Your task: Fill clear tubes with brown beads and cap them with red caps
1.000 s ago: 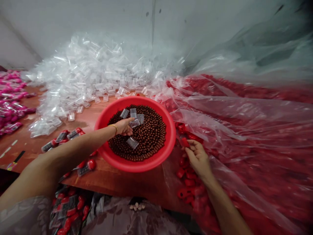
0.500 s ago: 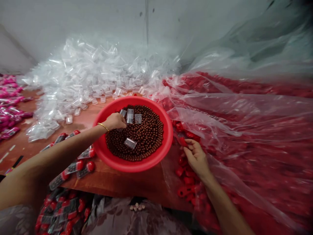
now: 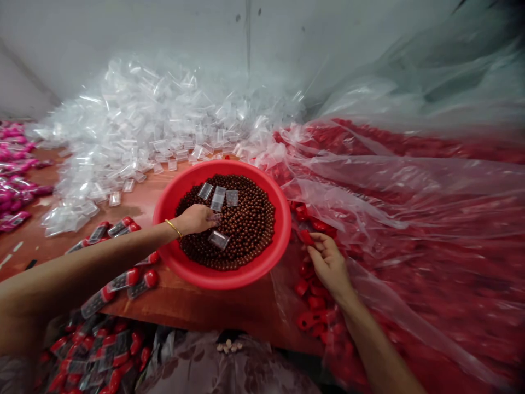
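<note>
My left hand (image 3: pixel 197 219), with a gold bangle at the wrist, is over the brown beads (image 3: pixel 246 224) in the red basin (image 3: pixel 223 280). Its fingers are closed on a small clear container (image 3: pixel 214 219) at the bead surface. Several other clear containers, such as one (image 3: pixel 219 239) in front of my fingers, lie on the beads. Right of the basin, my right hand (image 3: pixel 328 262) pinches a red cap (image 3: pixel 306 237) between thumb and forefinger, above more loose red caps (image 3: pixel 315 302).
Clear containers (image 3: pixel 143 120) are heaped behind the basin. Filled red-capped containers (image 3: pixel 123 280) lie at the left, with more piled below the table edge. Pink packets (image 3: pixel 16 191) sit at far left. Plastic sheeting (image 3: pixel 410 191) covers red caps at the right.
My left hand has moved slightly right and down over the beads, and the container in its fingers shows more. My right hand has stayed put with the red cap.
</note>
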`<state>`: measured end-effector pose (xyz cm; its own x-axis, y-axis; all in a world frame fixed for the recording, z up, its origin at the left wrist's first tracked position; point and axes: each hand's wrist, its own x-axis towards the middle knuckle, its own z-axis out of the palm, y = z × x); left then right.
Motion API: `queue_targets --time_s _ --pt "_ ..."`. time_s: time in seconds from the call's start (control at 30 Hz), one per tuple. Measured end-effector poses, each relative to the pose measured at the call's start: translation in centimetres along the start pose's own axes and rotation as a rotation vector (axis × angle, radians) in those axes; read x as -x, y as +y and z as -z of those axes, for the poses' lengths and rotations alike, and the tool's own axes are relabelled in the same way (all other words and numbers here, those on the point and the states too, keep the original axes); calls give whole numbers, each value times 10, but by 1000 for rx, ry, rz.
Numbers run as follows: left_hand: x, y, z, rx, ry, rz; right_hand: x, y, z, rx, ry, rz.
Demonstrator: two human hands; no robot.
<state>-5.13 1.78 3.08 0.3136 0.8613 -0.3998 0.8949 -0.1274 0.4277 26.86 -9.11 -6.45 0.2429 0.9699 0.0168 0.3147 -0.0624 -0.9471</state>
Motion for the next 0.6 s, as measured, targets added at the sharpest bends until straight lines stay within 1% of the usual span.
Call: queue_targets --time_s 0.07,0.13,0.2,0.23,0.3,0.33,0.4,0.5,0.6 --pt "-7 11 -3 159 -123 59 0 0 -1 1 -6 -14" --pt "-19 23 -9 298 -238 146 0 1 -1 2 -6 -29" --pt "-34 32 -18 471 -287 197 0 1 -1 2 -6 -35" --pt "-41 35 -24 593 -287 218 1 1 -2 1 -3 -37" --pt "-54 39 -33 827 -251 228 1 1 -2 -12 9 -43" --pt "-58 40 -37 903 -226 213 1 0 -2 -23 17 -43" --pt "-63 40 -41 988 -201 171 1 -1 -2 -55 31 -37" --pt "-60 38 -39 1090 -194 87 0 -5 -2 -108 62 -28" --pt "-49 35 -29 1212 -177 -27 0 -10 0 -150 78 -44"
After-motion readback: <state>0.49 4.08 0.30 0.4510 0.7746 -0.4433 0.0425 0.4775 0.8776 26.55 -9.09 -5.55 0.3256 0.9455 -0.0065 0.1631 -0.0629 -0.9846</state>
